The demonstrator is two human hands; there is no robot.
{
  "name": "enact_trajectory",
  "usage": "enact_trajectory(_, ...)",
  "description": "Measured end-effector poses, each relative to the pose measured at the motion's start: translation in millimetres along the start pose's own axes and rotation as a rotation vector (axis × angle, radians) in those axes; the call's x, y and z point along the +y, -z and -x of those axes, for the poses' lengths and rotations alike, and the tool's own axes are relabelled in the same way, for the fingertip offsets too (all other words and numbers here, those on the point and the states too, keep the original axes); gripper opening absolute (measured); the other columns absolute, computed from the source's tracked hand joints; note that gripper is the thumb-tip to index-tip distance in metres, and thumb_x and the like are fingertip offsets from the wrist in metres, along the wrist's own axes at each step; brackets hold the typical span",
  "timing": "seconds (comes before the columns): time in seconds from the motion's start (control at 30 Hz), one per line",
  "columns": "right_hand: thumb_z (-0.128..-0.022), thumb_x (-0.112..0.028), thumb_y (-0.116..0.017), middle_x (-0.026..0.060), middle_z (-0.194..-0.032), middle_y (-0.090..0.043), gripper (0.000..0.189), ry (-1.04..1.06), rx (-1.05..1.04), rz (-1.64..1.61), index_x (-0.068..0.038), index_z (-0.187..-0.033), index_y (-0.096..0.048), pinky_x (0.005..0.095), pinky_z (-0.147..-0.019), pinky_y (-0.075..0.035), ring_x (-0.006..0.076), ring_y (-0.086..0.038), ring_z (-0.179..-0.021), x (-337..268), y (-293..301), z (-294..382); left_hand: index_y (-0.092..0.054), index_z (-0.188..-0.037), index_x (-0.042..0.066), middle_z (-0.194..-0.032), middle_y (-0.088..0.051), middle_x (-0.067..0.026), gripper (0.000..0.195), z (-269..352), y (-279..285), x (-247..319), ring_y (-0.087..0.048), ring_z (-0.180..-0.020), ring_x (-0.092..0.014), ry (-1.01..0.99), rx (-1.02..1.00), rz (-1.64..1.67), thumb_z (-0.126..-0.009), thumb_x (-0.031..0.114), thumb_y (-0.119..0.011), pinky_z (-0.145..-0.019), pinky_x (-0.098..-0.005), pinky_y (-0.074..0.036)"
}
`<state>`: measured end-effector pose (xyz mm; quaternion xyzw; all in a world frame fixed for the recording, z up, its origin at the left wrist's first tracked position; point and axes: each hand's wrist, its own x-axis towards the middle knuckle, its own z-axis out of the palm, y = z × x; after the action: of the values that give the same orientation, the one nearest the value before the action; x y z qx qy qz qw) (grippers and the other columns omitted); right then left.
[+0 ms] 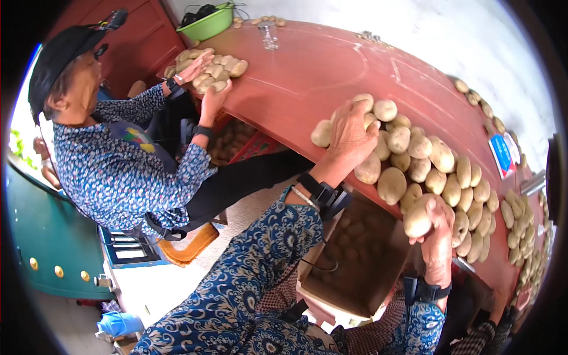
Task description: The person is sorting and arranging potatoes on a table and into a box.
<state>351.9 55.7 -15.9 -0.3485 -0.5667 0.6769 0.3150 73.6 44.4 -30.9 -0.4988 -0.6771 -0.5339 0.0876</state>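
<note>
A potato [417, 219] is gripped in my right hand [437, 224], held up at the front edge of the red table [301, 75]. My left hand [353, 133] reaches over the left end of a pile of potatoes [419, 146]; its fingers curve around a potato [370, 120], and whether they grip it cannot be told. Another potato [321, 133] lies just left of that hand. The pile runs to the right along the table edge, with longer potatoes packed side by side at its right end.
Below the table edge stands an open cardboard box [355, 266] with potatoes inside. A person [128, 146] at the left handles another potato group [217, 71]. A green basin [207, 22], a glass jar [268, 35] and further potatoes [521, 226] are on the table. Another person's hands show at lower right.
</note>
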Motion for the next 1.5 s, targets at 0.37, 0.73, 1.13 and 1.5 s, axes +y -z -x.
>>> enact_trajectory(0.37,-0.088,-0.036,-0.079,0.0044,-0.083,-0.063,0.040,-0.025,-0.221,0.304,-0.002,-0.103,-0.064,0.0247,-0.050,-0.050,0.0128,-0.064,-0.066,13,-18,15,-0.058,-0.138,0.004,-0.123,-0.062,-0.0215,0.054,6,4,-28,-0.058,-0.120,-0.041,0.165,-0.131,-0.243,-0.086,0.013,-0.071,-0.102,-0.0502,-0.048)
enact_trajectory(0.73,-0.081,-0.019,-0.081,0.0156,-0.079,-0.073,0.033,0.066,-0.460,1.347,0.002,-0.104,-0.070,0.0366,-0.067,-0.056,0.0253,-0.071,-0.071,45,-3,8,-0.063,-0.129,-0.007,-0.103,-0.069,-0.0176,0.054,14,0,0,-0.066,-0.082,-0.015,0.341,-0.189,0.452,-0.087,0.024,-0.074,-0.071,-0.0320,-0.055)
enact_trajectory(1.13,-0.097,-0.011,-0.072,0.0071,-0.085,-0.071,0.030,0.067,-0.159,0.565,0.007,-0.120,-0.064,0.0238,-0.061,-0.053,0.0093,-0.062,-0.066,35,-7,12,-0.068,-0.110,0.000,-0.107,-0.068,-0.0205,0.037,35,-18,20,-0.065,-0.106,-0.039,0.090,0.000,0.243,-0.077,0.016,-0.075,-0.092,-0.0457,-0.053)
enact_trajectory(1.5,-0.095,-0.004,-0.072,0.0059,-0.079,-0.069,0.023,0.130,-0.122,0.748,0.006,-0.115,-0.065,0.0246,-0.058,-0.050,0.0088,-0.059,-0.064,44,7,17,-0.052,-0.131,-0.001,-0.115,-0.064,-0.0263,0.055,47,-25,1,-0.058,-0.117,-0.042,0.159,-0.087,-0.201,-0.084,0.015,-0.076,-0.101,-0.0495,-0.048)
